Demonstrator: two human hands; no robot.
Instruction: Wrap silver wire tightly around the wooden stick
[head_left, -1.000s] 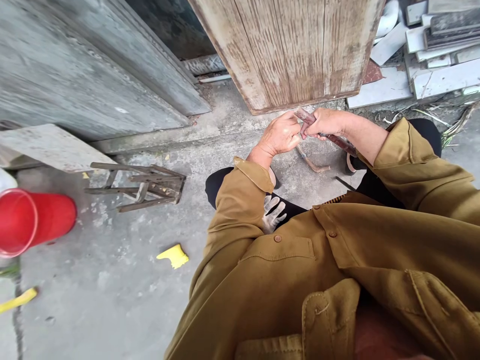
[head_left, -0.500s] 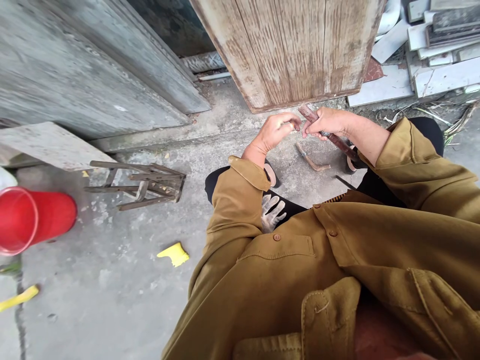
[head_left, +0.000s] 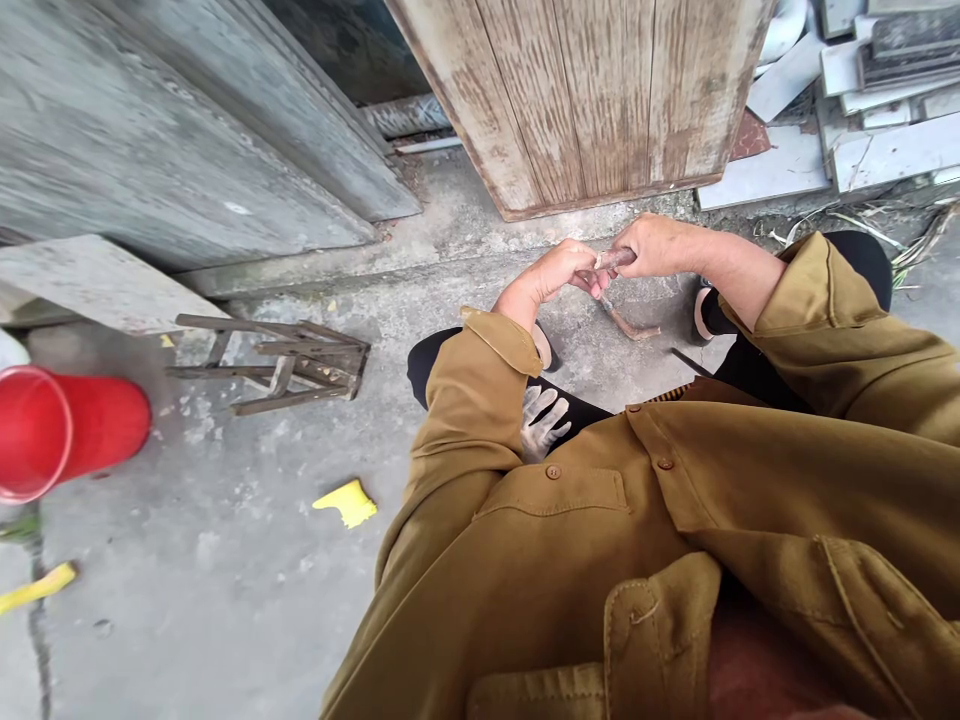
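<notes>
A brown, wooden-looking stick lies between my hands, only a short stretch of it showing. My right hand is closed round it, knuckles up, hiding the rest. My left hand has its fingers curled at the stick's other end, thumb and fingertips against it. Just below the hands, a bent brown piece like a crooked stick rests on the concrete. A whitish glove lies across my left thigh, partly under my sleeve.
A worn wooden panel stands in front of me, with stacked tiles at the right. On the left are a small wooden stool on its side, a red bucket and a yellow scrap.
My right hand has turned over, swinging the stick from a slant to nearly level. My left hand has moved right and closed on its end.
</notes>
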